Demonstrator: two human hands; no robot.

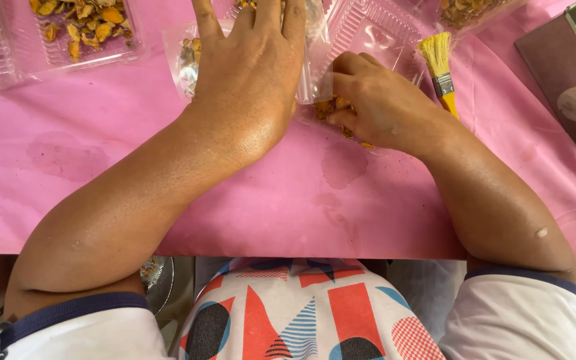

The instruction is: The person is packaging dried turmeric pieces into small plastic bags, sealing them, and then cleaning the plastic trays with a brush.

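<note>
A pink cloth covers the bench from left to right. At the far right lies a brown box. At the far left stands a clear plastic tray with dried yellow-orange pieces inside. The left hand lies flat, fingers straight and together, on a clear plastic bag at the far middle; its grip is not closed on anything. The right hand, just to the right of it, has its fingers curled and pinched on the edge of a clear plastic pouch with dried pieces under it. A yellow paintbrush lies just to the right of this hand.
</note>
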